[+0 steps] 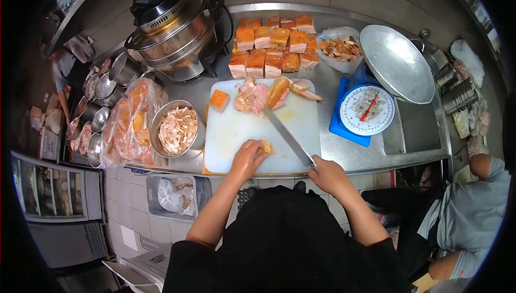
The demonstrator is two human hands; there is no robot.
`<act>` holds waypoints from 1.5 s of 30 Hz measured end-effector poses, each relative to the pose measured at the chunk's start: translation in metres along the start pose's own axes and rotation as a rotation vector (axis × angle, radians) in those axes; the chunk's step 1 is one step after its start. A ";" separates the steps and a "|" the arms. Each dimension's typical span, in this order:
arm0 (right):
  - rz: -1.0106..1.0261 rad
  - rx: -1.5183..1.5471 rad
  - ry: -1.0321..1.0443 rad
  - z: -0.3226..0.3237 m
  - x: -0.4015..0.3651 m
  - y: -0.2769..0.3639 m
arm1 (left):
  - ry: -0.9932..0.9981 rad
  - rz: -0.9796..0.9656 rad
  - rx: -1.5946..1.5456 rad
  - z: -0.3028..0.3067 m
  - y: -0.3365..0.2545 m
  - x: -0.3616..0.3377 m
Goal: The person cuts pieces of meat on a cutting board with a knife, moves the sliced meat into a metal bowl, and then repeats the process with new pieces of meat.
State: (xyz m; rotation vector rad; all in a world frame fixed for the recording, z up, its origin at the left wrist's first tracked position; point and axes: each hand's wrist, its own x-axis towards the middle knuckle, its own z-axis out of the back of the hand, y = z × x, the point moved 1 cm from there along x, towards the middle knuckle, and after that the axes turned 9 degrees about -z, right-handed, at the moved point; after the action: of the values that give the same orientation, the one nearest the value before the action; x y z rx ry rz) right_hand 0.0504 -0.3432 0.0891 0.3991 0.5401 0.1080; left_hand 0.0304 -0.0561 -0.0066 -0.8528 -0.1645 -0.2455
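1 long knife point(288, 136), slanted — 1 small meat piece point(267, 145) on white board point(228, 131)

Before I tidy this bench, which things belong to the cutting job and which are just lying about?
Likely in use: knife, white board, meat at left hand, meat bowl, meat blocks.

Likely lying about: blue scale, metal cooker.

Over at three o'clock there's a blue dial scale point(367, 109); the glass-bodied cooker point(180, 45) sits between ten and eleven, the grey bin point(156, 200) at eight, a grey-shirted co-worker point(473, 212) at four.
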 end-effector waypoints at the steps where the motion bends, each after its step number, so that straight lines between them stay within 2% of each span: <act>1: 0.074 -0.050 -0.004 0.004 0.004 0.016 | -0.002 0.000 -0.007 -0.002 0.002 0.001; 3: 0.152 -0.101 -0.006 0.010 0.017 0.045 | -0.032 -0.107 0.072 -0.003 0.005 0.003; 5: 0.264 -0.221 0.026 0.013 0.031 0.070 | -0.023 -0.105 0.074 -0.001 0.003 0.005; 9: 0.248 -0.332 0.150 0.004 0.056 0.086 | 0.004 -0.068 0.088 -0.002 0.002 0.008; 13: 0.272 -0.248 0.100 -0.024 0.076 0.083 | 0.010 -0.057 0.061 -0.003 0.000 0.011; 15: 0.286 -0.231 0.094 -0.012 0.077 0.098 | 0.000 -0.054 0.092 -0.002 0.001 0.010; 17: 0.046 -0.208 0.412 0.029 0.064 0.126 | 0.007 -0.049 0.084 -0.001 0.001 0.010; 18: 0.046 -0.214 0.416 0.027 0.063 0.121 | 0.013 -0.040 0.073 -0.003 0.002 0.009; 20: 0.208 -0.313 0.275 0.013 0.058 0.106 | -0.011 -0.049 0.073 -0.005 0.003 0.007; 21: 0.211 -0.317 0.278 -0.002 0.064 0.101 | -0.041 -0.072 0.080 -0.005 0.004 0.008; 24: 0.264 -0.215 0.159 -0.028 0.087 0.087 | -0.022 -0.058 0.089 -0.005 0.003 0.009; 25: 0.262 -0.211 0.162 -0.014 0.081 0.100 | -0.017 -0.056 0.088 -0.005 0.003 0.006; 27: 0.033 -0.178 0.431 0.026 0.064 0.126 | 0.020 -0.031 0.058 -0.003 0.004 0.009; 28: 0.033 -0.225 0.432 0.037 0.052 0.132 | 0.020 -0.027 0.055 -0.003 0.004 0.010; 29: 0.030 -0.226 0.441 0.012 0.059 0.114 | -0.012 -0.057 0.050 -0.003 0.003 0.009; 31: 0.413 -0.231 0.005 -0.053 0.093 0.066 | -0.049 -0.087 0.046 -0.002 0.003 0.007; 33: 0.423 -0.196 -0.006 -0.042 0.098 0.079 | -0.029 -0.048 0.048 -0.003 0.005 0.007; 35: 0.068 -0.113 0.404 0.011 0.068 0.123 | -0.009 -0.039 0.041 -0.002 0.005 0.004; 38: -0.004 -0.182 0.437 0.033 0.049 0.133 | -0.010 -0.044 0.033 -0.004 0.008 0.008; 39: 0.010 -0.187 0.451 0.010 0.059 0.118 | -0.023 -0.052 0.035 -0.005 0.009 0.005; 41: 0.188 -0.116 0.161 -0.048 0.088 0.081 | -0.032 -0.030 0.032 -0.007 0.010 0.001; 42: 0.095 -0.071 0.250 -0.036 0.083 0.090 | -0.038 -0.029 0.022 -0.007 0.010 0.003; 45: 0.096 -0.094 0.257 -0.029 0.079 0.093 | -0.068 -0.060 0.032 -0.003 0.005 -0.001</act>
State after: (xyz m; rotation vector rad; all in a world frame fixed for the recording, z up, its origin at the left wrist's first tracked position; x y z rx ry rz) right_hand 0.1030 -0.2314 0.0655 0.3207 0.7663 0.2792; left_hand 0.0305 -0.0548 -0.0120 -0.8259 -0.2574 -0.2698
